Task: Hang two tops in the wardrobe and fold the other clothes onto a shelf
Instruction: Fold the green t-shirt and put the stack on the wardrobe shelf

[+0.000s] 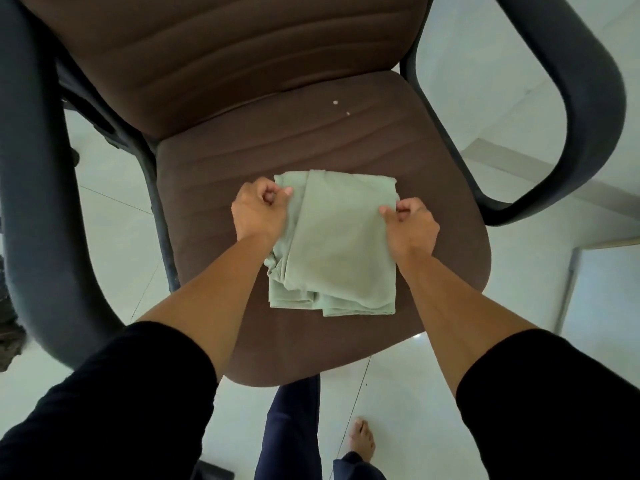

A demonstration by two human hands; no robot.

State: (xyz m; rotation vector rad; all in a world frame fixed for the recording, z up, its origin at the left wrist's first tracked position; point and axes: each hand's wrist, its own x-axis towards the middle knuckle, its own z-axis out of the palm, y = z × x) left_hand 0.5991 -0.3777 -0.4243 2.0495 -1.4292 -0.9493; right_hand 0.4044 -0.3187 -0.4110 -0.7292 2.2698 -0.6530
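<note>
**Both hands pinching a folded green cloth on the chair seat**

We looked down on a pale green garment point(334, 244), folded into a rough rectangle and lying on the brown seat of an office chair point(346, 133), a little nearer the front edge than the backrest. Our left hand point(258, 211) was curled at the cloth's far left corner, thumb and fingers pinching the fabric there. Our right hand point(410, 223) was curled at the right edge, thumb and forefinger nipping the fold, so both grips were narrow and closed on the cloth. The near left side of the garment lay bunched in loose layers, while the top panel was smooth. Black sleeves point(121, 403) covered our upper arms, and the forearms were bare. Dark armrests point(585, 98) curved up on either side. Under the seat we saw pale floor tiles point(104, 209), a dark trouser leg point(294, 427) and a bare foot point(362, 439)
</note>
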